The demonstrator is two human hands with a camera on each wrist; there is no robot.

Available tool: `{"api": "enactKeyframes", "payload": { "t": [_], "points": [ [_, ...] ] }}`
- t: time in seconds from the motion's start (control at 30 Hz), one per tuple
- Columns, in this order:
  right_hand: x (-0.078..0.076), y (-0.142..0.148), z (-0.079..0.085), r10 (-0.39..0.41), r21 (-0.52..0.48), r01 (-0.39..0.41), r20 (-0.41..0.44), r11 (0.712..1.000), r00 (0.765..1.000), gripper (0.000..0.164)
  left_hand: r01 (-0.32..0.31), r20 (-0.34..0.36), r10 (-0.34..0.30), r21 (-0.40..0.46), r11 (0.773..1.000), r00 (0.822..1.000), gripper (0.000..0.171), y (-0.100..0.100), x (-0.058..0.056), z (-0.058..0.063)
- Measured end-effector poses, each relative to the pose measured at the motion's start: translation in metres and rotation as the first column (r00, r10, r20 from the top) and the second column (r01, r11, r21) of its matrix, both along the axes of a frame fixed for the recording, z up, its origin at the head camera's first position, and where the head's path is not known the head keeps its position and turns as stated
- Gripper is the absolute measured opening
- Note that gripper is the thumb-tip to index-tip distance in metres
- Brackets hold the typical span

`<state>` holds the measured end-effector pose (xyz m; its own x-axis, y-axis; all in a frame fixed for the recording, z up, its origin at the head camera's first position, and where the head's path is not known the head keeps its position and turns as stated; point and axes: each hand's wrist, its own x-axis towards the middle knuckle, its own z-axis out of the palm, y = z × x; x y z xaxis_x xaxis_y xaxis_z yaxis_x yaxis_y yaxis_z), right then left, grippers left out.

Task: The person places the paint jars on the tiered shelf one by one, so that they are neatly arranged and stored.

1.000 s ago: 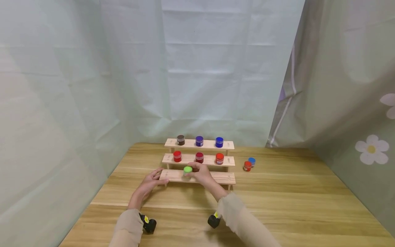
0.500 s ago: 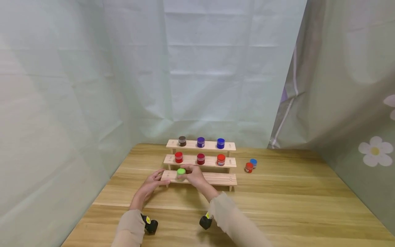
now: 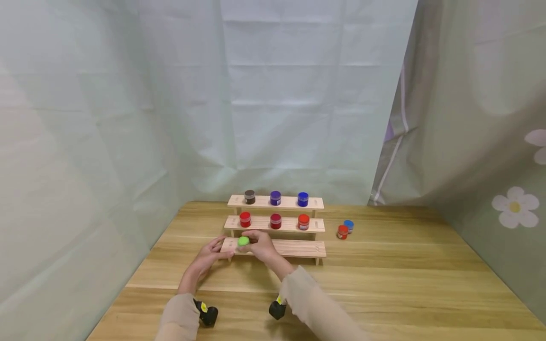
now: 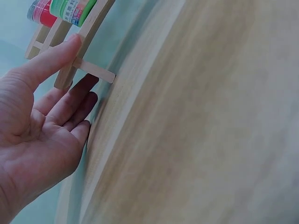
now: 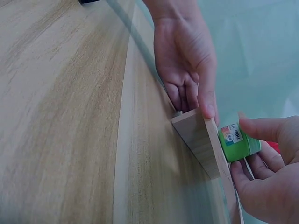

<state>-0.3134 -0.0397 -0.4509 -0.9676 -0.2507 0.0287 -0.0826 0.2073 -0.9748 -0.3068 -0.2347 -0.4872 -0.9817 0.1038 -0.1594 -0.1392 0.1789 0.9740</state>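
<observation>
Fingers of the right hand (image 3: 261, 246) curl round a green paint jar (image 3: 243, 241) and hold it upright on the lowest step of the wooden stepped rack (image 3: 298, 247), near that step's left end — a placing grip, thumb on one side and fingertips on the other, so the jar stands on its base. The right wrist view shows the same jar (image 5: 237, 143) pinched just past the edge of the plank.

Beside it, the left hand (image 3: 209, 253) lies flat and relaxed against the rack's left end, its thumb (image 4: 56, 56) along the step's edge and its fingers by the leg; it grips nothing — it looks to be steadying the light rack.

On the middle step stand three reddish jars (image 3: 275, 221), evenly spaced; on the top step a brown jar (image 3: 250, 196), a purple one and a blue one (image 3: 303, 199). Two loose jars, a red (image 3: 342, 231) and a blue, sit touching on the wooden table (image 3: 405, 284), to the right of the rack.
</observation>
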Motion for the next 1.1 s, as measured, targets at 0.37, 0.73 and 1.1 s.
{"api": "enactKeyframes", "payload": {
  "t": [0.37, 0.73, 1.1],
  "points": [
    [0.006, 0.013, 0.002, 0.043, 0.043, -0.043, -0.001, 0.998, 0.999, 0.044, 0.016, 0.003, -0.016, -0.004, 1.000, 1.000, 0.081, 0.004, 0.002, -0.002],
    [0.002, 0.048, 0.006, 0.108, 0.065, -0.108, 0.000, 0.992, 0.994, 0.050, 0.007, 0.016, -0.007, -0.002, 1.000, 1.000, 0.081, 0.005, 0.000, -0.001],
    [0.004, 0.101, 0.012, 0.089, 0.065, -0.093, 0.057, 0.994, 0.994, 0.045, 0.029, 0.012, -0.029, -0.013, 0.999, 0.999, 0.082, -0.002, 0.001, 0.000]
  ]
}}
